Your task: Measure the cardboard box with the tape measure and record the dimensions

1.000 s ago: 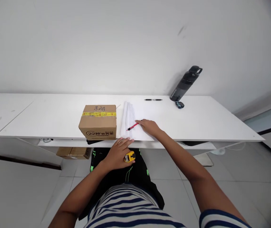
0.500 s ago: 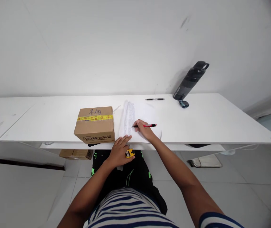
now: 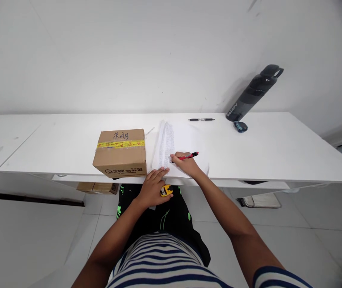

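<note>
My right hand (image 3: 185, 163) grips a red and black pen (image 3: 188, 156), its tip down on the white paper (image 3: 185, 136). Dense rows of handwriting run along the paper's left part. At the desk's front edge, my left hand (image 3: 152, 189) has its fingertips on the paper's lower left corner. A yellow and black tape measure (image 3: 166, 191) is held between that hand's thumb and palm. Left of the paper stands a cardboard box (image 3: 120, 154) with yellow tape and handwritten characters on top.
A second pen (image 3: 201, 119) lies behind the paper. Farther right, a dark water bottle (image 3: 253, 94) stands by the wall with a small dark blue object (image 3: 241, 127) before it. Another cardboard box (image 3: 99, 187) is under the white desk (image 3: 263, 148).
The view has shifted slightly. My right hand has tilted the pen, its rear end now pointing more upward. My left hand keeps its place on the paper, with the tape measure.
</note>
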`<state>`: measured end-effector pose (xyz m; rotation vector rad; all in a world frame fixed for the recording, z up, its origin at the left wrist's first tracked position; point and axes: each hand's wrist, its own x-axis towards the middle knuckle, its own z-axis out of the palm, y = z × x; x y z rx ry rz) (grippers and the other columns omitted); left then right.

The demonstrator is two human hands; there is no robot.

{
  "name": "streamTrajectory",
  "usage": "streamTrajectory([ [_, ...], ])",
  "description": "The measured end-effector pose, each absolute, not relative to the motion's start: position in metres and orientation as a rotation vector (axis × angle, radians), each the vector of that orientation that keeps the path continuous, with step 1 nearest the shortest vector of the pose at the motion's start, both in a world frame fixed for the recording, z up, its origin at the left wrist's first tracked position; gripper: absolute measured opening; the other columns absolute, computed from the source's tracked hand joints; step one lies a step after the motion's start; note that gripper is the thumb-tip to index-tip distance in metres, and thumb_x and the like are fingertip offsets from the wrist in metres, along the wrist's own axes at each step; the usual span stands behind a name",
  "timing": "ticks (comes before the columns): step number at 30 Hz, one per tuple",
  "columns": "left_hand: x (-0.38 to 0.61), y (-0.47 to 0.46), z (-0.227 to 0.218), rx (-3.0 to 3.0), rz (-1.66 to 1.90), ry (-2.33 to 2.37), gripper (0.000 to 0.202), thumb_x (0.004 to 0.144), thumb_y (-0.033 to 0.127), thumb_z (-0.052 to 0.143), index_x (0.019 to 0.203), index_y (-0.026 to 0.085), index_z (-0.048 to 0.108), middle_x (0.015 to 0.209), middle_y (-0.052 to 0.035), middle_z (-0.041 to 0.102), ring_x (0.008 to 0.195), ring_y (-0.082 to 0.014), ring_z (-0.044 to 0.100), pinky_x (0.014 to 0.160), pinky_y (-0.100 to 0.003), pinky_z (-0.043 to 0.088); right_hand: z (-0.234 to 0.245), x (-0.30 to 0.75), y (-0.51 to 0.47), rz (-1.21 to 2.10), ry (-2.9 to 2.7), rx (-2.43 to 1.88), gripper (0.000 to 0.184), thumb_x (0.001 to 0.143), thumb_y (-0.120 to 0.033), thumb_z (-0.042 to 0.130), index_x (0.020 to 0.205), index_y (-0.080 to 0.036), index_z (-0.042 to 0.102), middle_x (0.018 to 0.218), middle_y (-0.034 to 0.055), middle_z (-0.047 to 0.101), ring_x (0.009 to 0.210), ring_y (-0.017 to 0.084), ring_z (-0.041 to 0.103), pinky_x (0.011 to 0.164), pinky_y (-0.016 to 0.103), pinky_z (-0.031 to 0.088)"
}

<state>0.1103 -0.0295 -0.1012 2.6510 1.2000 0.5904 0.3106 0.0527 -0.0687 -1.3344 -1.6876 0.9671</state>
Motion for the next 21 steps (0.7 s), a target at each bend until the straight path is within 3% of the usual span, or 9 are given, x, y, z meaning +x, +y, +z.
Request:
streamTrajectory([
  [11,0.1104,-0.0295,-0.1013,2.682,0.589,1.206,0.033,0.080,0.052,0.066,0.088,0.019,0.069,0.154,-0.0081,0.044,0.145,-0.0277,0.036,0.120,-0.046,0.024,-0.0673,0.3104,0.0502,0.945,-1.633,-1.366,0.040,0.087,-0.046,0.051,0.055,-0.023,0.046,0.059,-0.0008,0.057,0.061,0.016,0.053,0.066,0.032,0.041],
  [15,0.1103,-0.0300,-0.1018,2.681,0.591,1.198,0.033,0.080,0.052,0.066,0.086,0.019,0.069,0.154,-0.0080,0.044,0.145,-0.0274,0.036,0.121,-0.046,0.024,-0.0671,0.3105,0.0498,0.956,-1.654,-1.355,0.038,0.087,-0.048,0.052,0.059,-0.022,0.054,0.057,-0.0011,0.057,0.061,0.017,0.054,0.065,0.032,0.041],
  [21,0.1101,-0.0309,-0.1028,2.669,0.590,1.209,0.033,0.080,0.051,0.066,0.088,0.020,0.070,0.155,-0.0080,0.043,0.145,-0.0275,0.035,0.120,-0.046,0.024,-0.0678,0.3099,0.0498,0.944,-1.633,-1.349,0.039,0.086,-0.048,0.051,0.057,-0.022,0.051,0.060,-0.0006,0.057,0.062,0.017,0.053,0.066,0.032,0.041],
])
